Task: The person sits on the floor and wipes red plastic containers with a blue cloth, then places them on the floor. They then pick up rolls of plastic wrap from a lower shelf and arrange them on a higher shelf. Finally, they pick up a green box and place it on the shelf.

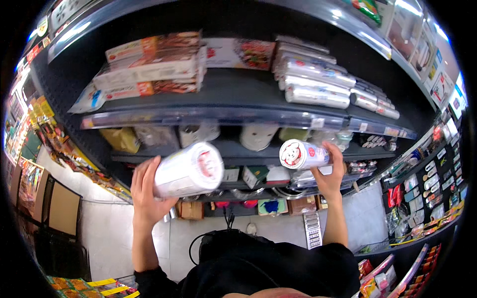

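Note:
My left hand [146, 191] is closed round a wide white cylindrical pack [185, 171], which lies tilted with its round end, printed in red, turned to the right. In my right hand [330, 174] is a smaller white cylindrical pack [304, 154], gripped at its right end, its round end showing a red-and-white cartoon face on a blue-edged ground. Both packs are held up in front of the shelves, apart from each other. What the packs contain does not show.
Flat printed boxes [149, 69] are stacked on the shelf [233, 92] ahead, left of silvery wrapped rolls [318, 82]. Lower shelves carry white tubs [258, 136] and small cartons [254, 175]. Hanging goods [432, 174] line the right side. A basket rack [382, 246] stands at the lower right.

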Available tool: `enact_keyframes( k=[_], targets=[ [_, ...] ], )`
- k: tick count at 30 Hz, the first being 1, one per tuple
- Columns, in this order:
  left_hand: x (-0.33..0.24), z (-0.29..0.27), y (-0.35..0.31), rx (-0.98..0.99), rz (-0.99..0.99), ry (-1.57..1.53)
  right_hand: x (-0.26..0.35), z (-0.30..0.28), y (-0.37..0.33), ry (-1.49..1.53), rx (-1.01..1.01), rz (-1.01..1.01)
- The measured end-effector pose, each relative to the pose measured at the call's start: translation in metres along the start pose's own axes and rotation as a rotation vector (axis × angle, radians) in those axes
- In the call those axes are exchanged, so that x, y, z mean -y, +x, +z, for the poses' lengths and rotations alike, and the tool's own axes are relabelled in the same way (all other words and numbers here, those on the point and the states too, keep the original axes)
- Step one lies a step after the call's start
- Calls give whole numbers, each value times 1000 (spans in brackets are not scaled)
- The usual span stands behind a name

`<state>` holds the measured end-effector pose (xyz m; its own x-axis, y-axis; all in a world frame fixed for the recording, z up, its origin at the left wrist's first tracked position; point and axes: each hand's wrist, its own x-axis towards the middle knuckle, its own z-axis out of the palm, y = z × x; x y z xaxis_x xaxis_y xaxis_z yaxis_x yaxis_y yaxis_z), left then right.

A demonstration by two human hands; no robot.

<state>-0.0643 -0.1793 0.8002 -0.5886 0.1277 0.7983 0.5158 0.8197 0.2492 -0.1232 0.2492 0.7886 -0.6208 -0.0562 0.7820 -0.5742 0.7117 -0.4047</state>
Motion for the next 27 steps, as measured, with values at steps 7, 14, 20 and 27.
enact_keyframes(
  k=[7, 14, 20, 27],
  targets=[
    [-101, 104, 221, -4, 514, 271, -88, -85, 11, -303, -254, -105],
    [-130, 228, 356, 169, 429, 519, -160, -155, 27, -578, -267, -140],
    [-111, 303, 433, 186, 542, 455, -190, -181, 23, -613, -298, -56],
    [-83, 339, 456, 280, 469, 310, -207, -189, 34, -592, -271, -22]
  ],
)
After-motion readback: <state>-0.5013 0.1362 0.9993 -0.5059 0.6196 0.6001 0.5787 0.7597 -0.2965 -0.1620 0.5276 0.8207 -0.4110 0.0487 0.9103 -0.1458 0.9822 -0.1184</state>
